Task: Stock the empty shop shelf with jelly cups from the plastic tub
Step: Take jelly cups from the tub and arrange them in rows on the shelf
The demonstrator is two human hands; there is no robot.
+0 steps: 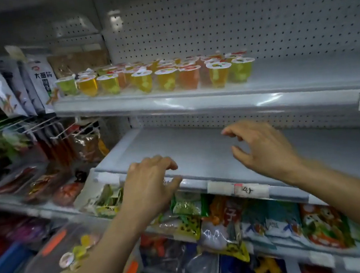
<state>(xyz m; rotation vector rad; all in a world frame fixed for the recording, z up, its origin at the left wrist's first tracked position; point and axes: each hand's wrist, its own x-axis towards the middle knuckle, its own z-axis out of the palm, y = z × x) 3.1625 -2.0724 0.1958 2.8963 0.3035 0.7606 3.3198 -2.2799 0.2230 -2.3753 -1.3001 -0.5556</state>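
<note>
Several jelly cups (156,76) with yellow, green and orange jelly stand in rows on the left part of the upper white shelf (295,86). The shelf below it (200,152) carries nothing. My left hand (149,185) hovers at that lower shelf's front edge, fingers loosely curled and holding nothing. My right hand (262,147) is over the bare lower shelf, fingers spread and empty. A clear plastic tub (54,272) with orange latches sits low at the left, with a few jelly cups (75,257) inside, partly hidden by my left forearm.
Snack packets (257,225) fill the shelf under the bare one. Hanging packets on wire hooks (4,92) and more bagged goods crowd the left bay. A pegboard back panel (250,20) stands behind the shelves. A price label (247,188) is stuck on the lower shelf's front strip.
</note>
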